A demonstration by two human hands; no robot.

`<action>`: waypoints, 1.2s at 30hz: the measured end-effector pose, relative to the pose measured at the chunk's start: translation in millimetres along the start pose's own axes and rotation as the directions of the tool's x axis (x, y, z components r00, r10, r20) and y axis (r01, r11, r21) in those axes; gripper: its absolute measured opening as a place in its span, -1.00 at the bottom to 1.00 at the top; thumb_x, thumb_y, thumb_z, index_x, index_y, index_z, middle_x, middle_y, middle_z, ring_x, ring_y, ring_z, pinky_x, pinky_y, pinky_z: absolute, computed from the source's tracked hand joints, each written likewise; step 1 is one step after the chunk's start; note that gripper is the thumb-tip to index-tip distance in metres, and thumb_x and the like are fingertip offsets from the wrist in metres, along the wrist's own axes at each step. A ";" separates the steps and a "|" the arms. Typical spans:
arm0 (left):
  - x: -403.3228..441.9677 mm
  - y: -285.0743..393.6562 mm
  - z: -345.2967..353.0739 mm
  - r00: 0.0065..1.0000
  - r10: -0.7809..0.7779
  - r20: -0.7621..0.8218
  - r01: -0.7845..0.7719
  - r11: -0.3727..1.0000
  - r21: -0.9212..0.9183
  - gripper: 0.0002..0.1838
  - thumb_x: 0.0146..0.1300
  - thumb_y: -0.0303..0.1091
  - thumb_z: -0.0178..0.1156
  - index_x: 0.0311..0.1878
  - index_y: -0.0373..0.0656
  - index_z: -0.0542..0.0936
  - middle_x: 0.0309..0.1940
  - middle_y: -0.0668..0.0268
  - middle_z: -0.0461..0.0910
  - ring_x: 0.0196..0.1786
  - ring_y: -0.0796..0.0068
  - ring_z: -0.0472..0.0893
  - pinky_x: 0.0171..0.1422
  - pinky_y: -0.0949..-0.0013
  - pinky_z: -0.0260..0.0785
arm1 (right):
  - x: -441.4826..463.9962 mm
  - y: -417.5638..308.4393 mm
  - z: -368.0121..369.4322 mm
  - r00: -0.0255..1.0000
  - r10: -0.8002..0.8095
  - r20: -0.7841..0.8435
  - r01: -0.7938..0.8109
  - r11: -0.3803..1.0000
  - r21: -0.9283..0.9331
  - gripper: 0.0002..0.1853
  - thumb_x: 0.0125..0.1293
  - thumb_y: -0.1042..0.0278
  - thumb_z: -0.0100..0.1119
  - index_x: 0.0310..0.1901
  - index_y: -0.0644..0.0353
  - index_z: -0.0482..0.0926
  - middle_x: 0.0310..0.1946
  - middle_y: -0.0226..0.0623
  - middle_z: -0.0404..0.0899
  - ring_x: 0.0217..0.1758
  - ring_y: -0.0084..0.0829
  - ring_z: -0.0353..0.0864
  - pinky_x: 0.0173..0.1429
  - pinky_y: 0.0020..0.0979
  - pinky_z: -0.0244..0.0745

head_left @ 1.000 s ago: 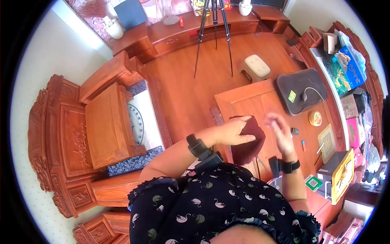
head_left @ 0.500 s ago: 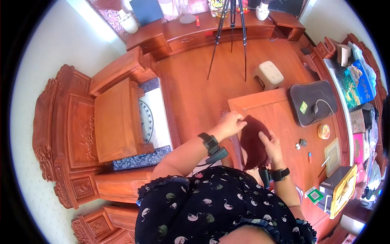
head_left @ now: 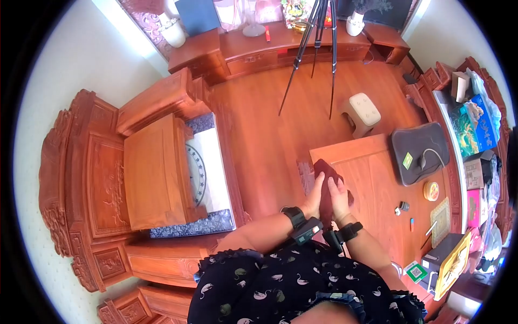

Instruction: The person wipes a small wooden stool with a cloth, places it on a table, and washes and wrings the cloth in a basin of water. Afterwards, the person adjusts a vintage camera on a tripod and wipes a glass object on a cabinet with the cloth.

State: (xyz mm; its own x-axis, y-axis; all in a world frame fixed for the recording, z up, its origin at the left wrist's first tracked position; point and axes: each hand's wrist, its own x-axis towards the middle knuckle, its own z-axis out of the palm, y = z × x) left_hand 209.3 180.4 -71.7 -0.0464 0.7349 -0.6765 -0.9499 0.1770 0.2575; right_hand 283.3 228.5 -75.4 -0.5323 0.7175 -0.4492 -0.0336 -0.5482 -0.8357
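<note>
Brought closer together now, the left hand (head_left: 312,203) and right hand (head_left: 340,201) are half closed on the dark red cloth (head_left: 326,203), which is held between them, looks light and soft, is best gripped by its bunched middle, and is squeezed narrower than before.

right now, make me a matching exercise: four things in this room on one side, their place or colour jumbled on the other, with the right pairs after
1. cloth
2. stool
3. tripod
4. frame

a. black
b. gold
c. between left hand and right hand
d. cream

Right pairs: 1-c; 2-d; 3-a; 4-b
</note>
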 end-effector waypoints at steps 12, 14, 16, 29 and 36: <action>10.9 59.2 -15.4 0.886 0.383 0.260 -0.461 0.777 0.429 -0.53 0.33 -0.10 0.01 0.19 -0.21 0.34 0.06 0.31 0.44 0.13 0.47 0.40 0.25 0.36 0.22 | 24.5 -9.7 18.8 0.912 0.241 0.331 -0.383 0.790 0.479 -0.46 0.30 -0.06 0.01 0.19 0.09 0.32 0.15 -0.29 0.39 0.19 -0.32 0.36 0.27 -0.21 0.27; 4.9 64.2 -7.0 0.874 0.401 0.276 -0.453 0.877 0.159 -0.57 0.35 -0.16 -0.04 0.19 -0.19 0.34 0.06 0.34 0.45 0.13 0.46 0.41 0.27 0.36 0.21 | 35.9 -4.3 21.8 0.887 0.236 0.396 -0.429 0.738 0.521 -0.44 0.29 -0.11 0.00 0.19 0.06 0.32 0.16 -0.29 0.39 0.22 -0.31 0.35 0.30 -0.17 0.25; 16.7 71.6 -13.6 0.893 0.349 0.284 -0.278 0.924 -0.261 -0.56 0.38 -0.19 -0.13 0.26 -0.15 0.28 0.18 0.33 0.37 0.19 0.37 0.38 0.33 0.29 0.16 | 46.8 -5.9 27.1 0.859 0.222 0.461 -0.471 0.693 0.545 -0.43 0.27 -0.12 0.02 0.20 0.06 0.32 0.17 -0.29 0.37 0.24 -0.31 0.33 0.32 -0.17 0.23; 144.0 150.1 -52.2 0.883 0.011 0.469 -0.453 0.282 0.846 -0.59 0.32 -0.43 -0.02 0.22 -0.27 0.31 -0.01 0.17 0.52 -0.03 0.43 0.53 0.11 0.40 0.37 | 147.7 -19.7 -60.1 0.998 -0.050 -0.025 0.051 0.998 0.043 -0.57 0.19 0.35 0.20 0.10 0.21 0.43 -0.18 -0.27 0.59 -0.19 -0.45 0.58 -0.08 -0.40 0.50; 175.4 306.1 -14.3 0.962 0.080 0.262 -0.273 0.221 0.936 -0.82 0.28 -0.43 0.05 -0.13 -0.27 0.55 -0.18 0.25 0.59 -0.16 0.51 0.58 -0.02 0.45 0.41 | 142.3 -45.5 -155.2 0.791 -0.115 -0.601 -0.502 0.442 -0.744 -0.23 -0.05 0.19 0.30 0.25 0.08 0.24 0.15 0.03 0.33 0.21 -0.06 0.34 0.20 -0.15 0.31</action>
State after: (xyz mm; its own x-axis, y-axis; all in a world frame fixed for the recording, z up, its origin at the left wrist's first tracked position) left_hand -94.1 354.2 -121.4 -0.0397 0.8923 -0.4497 0.0918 0.4514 0.8876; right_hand 340.4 422.3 -150.4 0.0917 0.8886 -0.4494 0.8812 -0.2826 -0.3789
